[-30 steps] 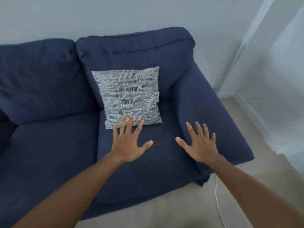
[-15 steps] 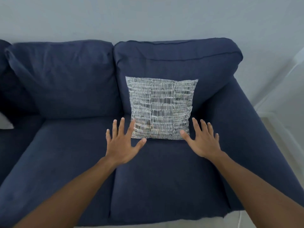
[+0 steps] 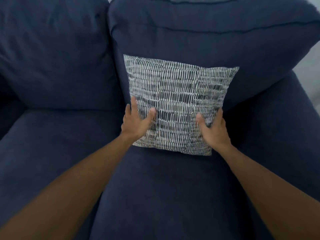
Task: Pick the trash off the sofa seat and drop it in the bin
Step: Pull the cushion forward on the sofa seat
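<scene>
Both hands grip the patterned cushion (image 3: 176, 104), left hand (image 3: 136, 122) and right hand (image 3: 213, 129) clamped on opposite lower edges with thumbs in front; no trash or bin is visible, possibly concealed behind it.

From my remote seat, the dark navy blue sofa (image 3: 173, 196) looks covered in a matt woven cloth with a slightly coarse, fuzzy grain; I see soft creases across its back cushions and a stitched seam along the top edge. The square grey-and-white patterned throw pillow (image 3: 180, 94) reads as a smoother, flatter printed cloth, also matt, and it dimples softly at its lower corners.
</scene>
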`<action>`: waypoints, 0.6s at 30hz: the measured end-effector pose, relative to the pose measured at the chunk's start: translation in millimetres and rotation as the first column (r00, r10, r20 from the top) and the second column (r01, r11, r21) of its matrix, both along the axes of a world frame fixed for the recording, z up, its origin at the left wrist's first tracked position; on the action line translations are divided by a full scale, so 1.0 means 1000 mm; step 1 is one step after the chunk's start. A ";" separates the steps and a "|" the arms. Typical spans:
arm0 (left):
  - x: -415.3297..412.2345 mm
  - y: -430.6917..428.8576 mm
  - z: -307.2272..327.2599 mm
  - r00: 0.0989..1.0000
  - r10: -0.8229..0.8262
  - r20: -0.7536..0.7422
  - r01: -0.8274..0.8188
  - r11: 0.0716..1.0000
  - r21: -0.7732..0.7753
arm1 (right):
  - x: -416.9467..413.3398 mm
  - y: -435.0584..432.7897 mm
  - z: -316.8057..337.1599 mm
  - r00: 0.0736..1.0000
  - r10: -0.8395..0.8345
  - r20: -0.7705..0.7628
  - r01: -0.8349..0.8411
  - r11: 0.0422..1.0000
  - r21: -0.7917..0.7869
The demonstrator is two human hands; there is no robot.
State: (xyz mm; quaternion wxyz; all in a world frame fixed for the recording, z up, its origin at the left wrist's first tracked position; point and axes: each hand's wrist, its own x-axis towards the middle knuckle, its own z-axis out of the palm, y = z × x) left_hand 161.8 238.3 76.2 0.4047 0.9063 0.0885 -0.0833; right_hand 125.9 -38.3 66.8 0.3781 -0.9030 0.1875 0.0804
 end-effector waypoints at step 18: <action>-0.006 -0.006 0.011 0.958 0.202 0.202 -0.160 0.965 -0.206 | 0.001 0.004 0.006 0.952 -0.169 0.255 0.114 0.969 0.218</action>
